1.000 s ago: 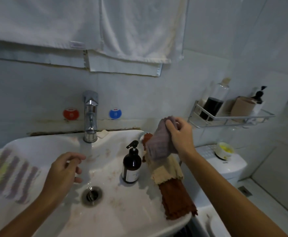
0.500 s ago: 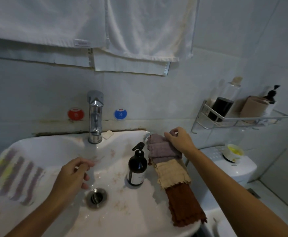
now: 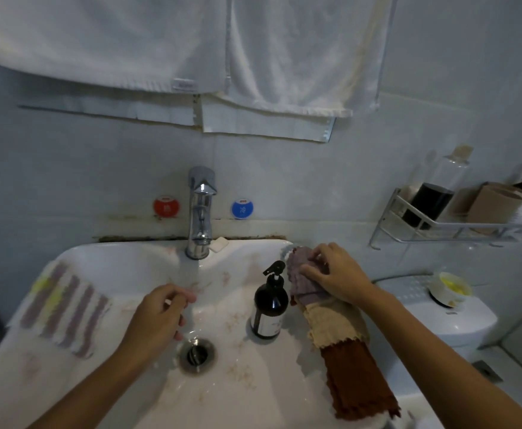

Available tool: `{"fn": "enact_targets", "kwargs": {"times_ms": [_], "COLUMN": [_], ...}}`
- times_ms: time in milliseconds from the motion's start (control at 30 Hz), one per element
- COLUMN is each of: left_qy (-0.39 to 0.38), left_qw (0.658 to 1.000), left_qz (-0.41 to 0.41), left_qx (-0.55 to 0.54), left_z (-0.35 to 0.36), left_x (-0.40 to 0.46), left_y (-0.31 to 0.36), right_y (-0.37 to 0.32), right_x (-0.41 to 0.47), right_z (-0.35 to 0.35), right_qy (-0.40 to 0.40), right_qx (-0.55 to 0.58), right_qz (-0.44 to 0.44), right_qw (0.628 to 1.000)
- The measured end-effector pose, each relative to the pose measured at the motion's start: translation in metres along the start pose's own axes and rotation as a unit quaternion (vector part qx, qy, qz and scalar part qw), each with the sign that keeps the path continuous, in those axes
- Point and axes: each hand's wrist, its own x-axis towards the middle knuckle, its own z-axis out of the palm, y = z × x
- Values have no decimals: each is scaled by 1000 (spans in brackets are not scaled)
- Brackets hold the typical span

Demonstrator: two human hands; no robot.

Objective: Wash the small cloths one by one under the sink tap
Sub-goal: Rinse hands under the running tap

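Our right hand (image 3: 335, 275) pinches the purple cloth (image 3: 304, 281) on the sink (image 3: 105, 258) rim, above tan (image 3: 334, 325) and brown cloths (image 3: 357, 379). Our left hand (image 3: 157, 318), loosely curled, holds nothing under the tap's (image 3: 201, 212) stream; a soap bottle (image 3: 269, 305) stands between.

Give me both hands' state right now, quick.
Left hand: fingers loosely curled under the running water, holding nothing.
Right hand: fingers resting on the purple cloth; a grip cannot be told.

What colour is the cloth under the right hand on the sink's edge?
Dull purple cloth, under the right hand; the head view shows it.
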Motion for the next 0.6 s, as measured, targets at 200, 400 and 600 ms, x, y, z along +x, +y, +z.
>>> {"fn": "enact_targets", "kwargs": {"times_ms": [200,400,600], "left_qy": [69,212,210], "left_qw": [987,966,936], "left_qz": [84,97,57], "left_qx": [116,114,275], "left_z": [-17,-101,-194], "left_x": [-8,7,61], "left_y": [7,20,-21], "right_y": [-52,-190,-305], "right_x": [-44,-104,-56], "right_z": [-25,18,104], "right_qy": [387,127,-203], "right_qx": [151,289,250], "right_qz": [1,-132,-114], "right_qw": [910,940,940]}}
